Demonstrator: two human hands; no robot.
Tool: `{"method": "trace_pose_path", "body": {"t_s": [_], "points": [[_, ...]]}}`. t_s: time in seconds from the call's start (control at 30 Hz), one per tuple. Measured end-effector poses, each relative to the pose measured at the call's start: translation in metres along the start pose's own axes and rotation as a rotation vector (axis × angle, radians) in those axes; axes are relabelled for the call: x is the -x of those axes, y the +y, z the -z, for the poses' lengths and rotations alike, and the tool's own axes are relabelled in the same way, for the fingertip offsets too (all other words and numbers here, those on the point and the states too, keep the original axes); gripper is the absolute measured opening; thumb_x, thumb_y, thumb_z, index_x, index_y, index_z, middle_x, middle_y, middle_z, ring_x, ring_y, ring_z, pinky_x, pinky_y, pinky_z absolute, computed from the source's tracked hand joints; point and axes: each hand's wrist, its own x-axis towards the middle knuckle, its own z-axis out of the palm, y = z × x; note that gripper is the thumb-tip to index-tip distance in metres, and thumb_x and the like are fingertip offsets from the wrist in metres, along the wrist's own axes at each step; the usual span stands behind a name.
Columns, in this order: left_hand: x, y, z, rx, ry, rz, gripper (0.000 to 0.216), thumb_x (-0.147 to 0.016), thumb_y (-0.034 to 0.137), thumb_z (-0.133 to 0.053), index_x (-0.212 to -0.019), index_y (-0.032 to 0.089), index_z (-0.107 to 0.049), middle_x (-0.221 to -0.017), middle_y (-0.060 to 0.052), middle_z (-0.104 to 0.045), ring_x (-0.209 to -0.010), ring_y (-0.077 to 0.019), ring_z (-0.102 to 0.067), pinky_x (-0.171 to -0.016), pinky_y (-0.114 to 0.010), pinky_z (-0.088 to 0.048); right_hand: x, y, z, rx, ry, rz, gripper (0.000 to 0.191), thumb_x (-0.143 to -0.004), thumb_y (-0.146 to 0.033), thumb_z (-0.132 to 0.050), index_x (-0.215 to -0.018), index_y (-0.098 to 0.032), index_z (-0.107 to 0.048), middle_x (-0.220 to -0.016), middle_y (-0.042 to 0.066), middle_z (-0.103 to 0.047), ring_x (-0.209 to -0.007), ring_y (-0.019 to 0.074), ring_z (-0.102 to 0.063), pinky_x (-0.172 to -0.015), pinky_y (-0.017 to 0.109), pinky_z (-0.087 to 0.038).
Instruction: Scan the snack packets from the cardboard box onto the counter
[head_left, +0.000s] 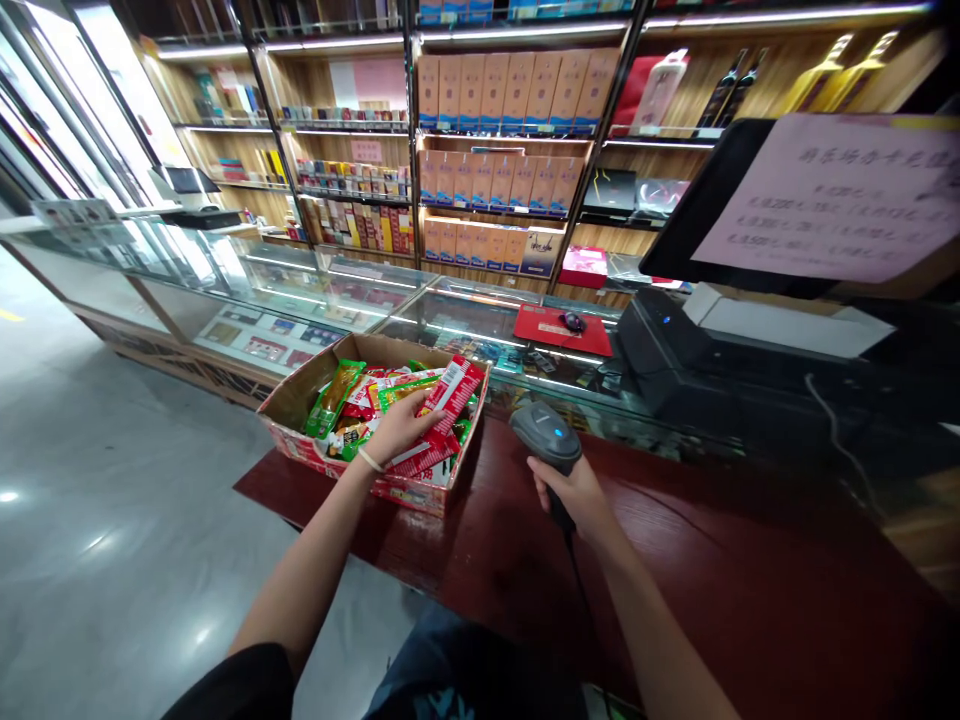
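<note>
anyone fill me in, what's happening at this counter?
One person is working two-handed. The left hand holds a red packet over an open cardboard box of other red and green packets. The right hand grips a corded handheld scanner, its blue light lit, to the right of the box. Scanner and held packet are apart. The box sits on a dark red tabletop beside a glass counter.

Head view from close above, forward and down over the red-brown table (720, 550)
</note>
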Motion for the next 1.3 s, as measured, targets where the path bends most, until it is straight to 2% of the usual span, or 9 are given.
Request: {"method": "trace_pose_path", "body": {"t_s": [0.13,0.23,0.43,0.53,0.73,0.87,1.0,1.13,1.3], "points": [[0.003,0.004,0.000,-0.107,-0.026,-0.029,0.038,-0.081,0.046,-0.060,-0.105,0.018,-0.067,-0.100,-0.004,-0.073,-0.087,-0.0216,-0.065,-0.085,-0.031,-0.048,0.006,-0.004,-0.008,0.033,-0.030,0.053,0.047,-0.076,-0.042,-0.074,-0.111,-0.023,-0.049,-0.054,-0.009,-0.054,-0.036,0.0108,-0.048,-0.035,0.021,-0.038],[0.003,0.003,-0.001,-0.143,-0.027,-0.047,0.037,-0.082,0.047,-0.058,-0.105,0.019,-0.067,-0.099,-0.003,-0.073,-0.086,-0.0210,-0.065,-0.083,-0.029,-0.048,0.010,-0.008,-0.012,0.060,-0.053,0.082,0.052,-0.078,-0.038,-0.072,-0.119,-0.024,-0.045,-0.055,-0.009,-0.055,-0.036,0.0103,-0.048,-0.036,0.021,-0.038],[0.001,-0.003,-0.003,-0.318,-0.041,-0.068,0.027,-0.084,0.040,-0.053,-0.094,0.019,-0.067,-0.085,-0.002,-0.071,-0.075,-0.0199,-0.063,-0.072,-0.027,-0.046,0.016,-0.019,-0.015,0.114,-0.088,0.063,0.027,-0.075,-0.037,-0.074,-0.091,-0.021,-0.057,-0.047,-0.006,-0.053,-0.035,0.0105,-0.045,-0.037,0.023,-0.035],[0.002,0.005,-0.002,-0.296,-0.035,-0.086,0.030,-0.085,0.042,-0.051,-0.095,0.018,-0.067,-0.088,-0.003,-0.071,-0.079,-0.0208,-0.063,-0.077,-0.028,-0.047,0.019,-0.020,-0.011,0.088,-0.076,0.049,0.027,-0.073,-0.040,-0.074,-0.079,-0.022,-0.055,-0.046,-0.006,-0.052,-0.034,0.0107,-0.046,-0.037,0.023,-0.035],[0.004,0.071,-0.023,-0.160,0.001,-0.217,0.041,-0.091,0.037,-0.045,-0.127,0.020,-0.055,-0.110,-0.005,-0.069,-0.098,-0.0220,-0.064,-0.089,-0.031,-0.047,0.036,-0.013,0.029,-0.032,0.152,0.037,0.035,-0.073,-0.046,-0.076,-0.070,-0.021,-0.052,-0.048,-0.005,-0.053,-0.035,0.0101,-0.047,-0.036,0.021,-0.036],[0.009,0.105,-0.084,-0.268,-0.133,-0.251,0.040,-0.092,0.029,-0.045,-0.130,0.020,-0.045,-0.093,-0.005,-0.070,-0.080,-0.0226,-0.068,-0.074,-0.030,-0.049,0.061,-0.001,0.077,-0.081,0.323,0.038,0.037,-0.075,-0.047,-0.074,-0.064,-0.019,-0.052,-0.048,-0.005,-0.051,-0.034,0.0087,-0.045,-0.035,0.021,-0.035],[0.012,0.093,-0.175,-0.485,-0.273,-0.251,0.022,-0.094,0.025,-0.041,-0.112,0.019,-0.053,-0.078,-0.008,-0.068,-0.072,-0.0248,-0.068,-0.068,-0.031,-0.047,0.092,0.019,0.122,-0.103,0.475,0.011,0.037,-0.075,-0.046,-0.074,-0.064,-0.019,-0.052,-0.050,-0.005,-0.051,-0.033,0.0082,-0.044,-0.034,0.021,-0.035],[0.010,0.065,-0.258,-0.485,-0.350,-0.357,0.019,-0.094,0.018,-0.041,-0.101,0.019,-0.059,-0.092,-0.013,-0.069,-0.086,-0.0244,-0.066,-0.077,-0.033,-0.048,0.120,0.032,0.153,-0.130,0.564,0.035,0.036,-0.076,-0.044,-0.074,-0.062,-0.018,-0.053,-0.050,-0.004,-0.051,-0.035,0.0083,-0.046,-0.034,0.020,-0.035],[-0.005,0.058,-0.335,-0.357,-0.362,-0.557,0.023,-0.092,0.015,-0.045,-0.104,0.019,-0.064,-0.113,-0.014,-0.065,-0.109,-0.0238,-0.058,-0.097,-0.038,-0.044,0.141,0.041,0.181,-0.168,0.671,-0.013,0.038,-0.072,-0.045,-0.078,-0.063,-0.017,-0.054,-0.049,-0.004,-0.052,-0.034,0.0078,-0.047,-0.034,0.019,-0.035]]}}
